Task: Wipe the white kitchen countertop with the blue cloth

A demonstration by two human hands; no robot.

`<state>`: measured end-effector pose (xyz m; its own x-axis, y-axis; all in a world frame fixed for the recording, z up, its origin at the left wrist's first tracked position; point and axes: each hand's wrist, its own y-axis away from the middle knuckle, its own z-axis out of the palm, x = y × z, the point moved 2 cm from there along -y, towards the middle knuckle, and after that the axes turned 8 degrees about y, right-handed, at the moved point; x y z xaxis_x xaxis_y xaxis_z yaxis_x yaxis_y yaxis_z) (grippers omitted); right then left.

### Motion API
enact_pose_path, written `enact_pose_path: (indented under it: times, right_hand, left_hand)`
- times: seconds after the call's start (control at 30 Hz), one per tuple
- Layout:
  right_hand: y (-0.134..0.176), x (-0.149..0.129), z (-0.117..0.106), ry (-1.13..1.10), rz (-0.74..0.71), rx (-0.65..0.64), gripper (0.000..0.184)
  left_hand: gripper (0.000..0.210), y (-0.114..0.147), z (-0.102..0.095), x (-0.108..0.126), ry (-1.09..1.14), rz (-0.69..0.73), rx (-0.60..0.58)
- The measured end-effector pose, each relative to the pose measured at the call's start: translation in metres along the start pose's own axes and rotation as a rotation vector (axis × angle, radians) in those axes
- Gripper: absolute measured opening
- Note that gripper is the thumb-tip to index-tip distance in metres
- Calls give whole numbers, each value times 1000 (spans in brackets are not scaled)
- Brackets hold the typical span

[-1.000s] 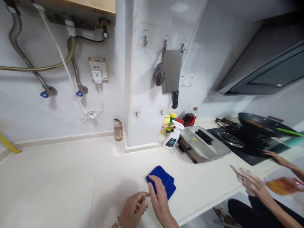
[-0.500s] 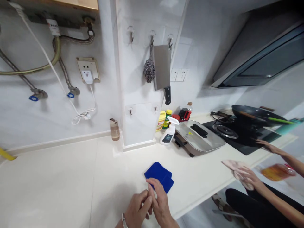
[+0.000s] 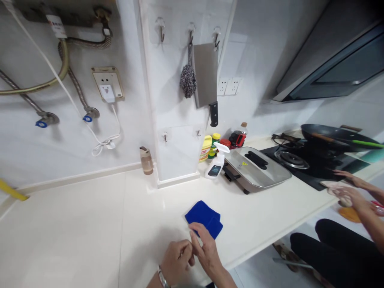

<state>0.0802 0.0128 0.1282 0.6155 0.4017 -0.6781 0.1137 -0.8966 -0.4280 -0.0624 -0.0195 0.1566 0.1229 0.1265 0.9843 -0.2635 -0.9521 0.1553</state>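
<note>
My left hand point(image 3: 177, 258), with a silver bracelet on the wrist, is loosely closed above the counter, its fingers curled. Against its fingertips rests my right hand point(image 3: 207, 249), its fingers apart and partly stretched out, with no object visible in it. Just beyond my right hand a folded blue cloth point(image 3: 202, 213) lies on the white counter point(image 3: 75, 236); the fingers cover its near edge in this view. Whether my right hand touches the cloth, I cannot tell.
A white spray bottle point(image 3: 216, 162) stands beside a lidded electric pan point(image 3: 258, 172). A cleaver point(image 3: 205, 76) and a steel scourer point(image 3: 188, 81) hang above. At right, another person's hand point(image 3: 355, 196) holds a pale cloth point(image 3: 333, 188) by the stove point(image 3: 318, 172). A brown bottle point(image 3: 146, 161) stands left.
The view has shifted slightly. My hands stay together near the blue cloth, the left a little more closed. The other person's hand with the pale cloth has moved right, toward the stove.
</note>
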Motion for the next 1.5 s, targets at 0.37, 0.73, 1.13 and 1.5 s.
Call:
enact_pose_path:
  times: [0.37, 0.73, 1.13, 1.5]
  right_hand:
    - [-19, -10, 7, -44, 36, -114, 25]
    - [-19, -18, 3, -213, 111, -181, 29]
    - [-12, -12, 5, -181, 109, -255, 25]
    - [-3, -2, 10, -112, 76, -319, 25]
  left_hand:
    - [21, -5, -14, 14, -255, 326, 289]
    - [21, -6, -19, 9, -443, 438, 222]
    - [15, -6, -18, 12, -822, 504, 205]
    - [15, -4, -13, -4, -777, 551, 279]
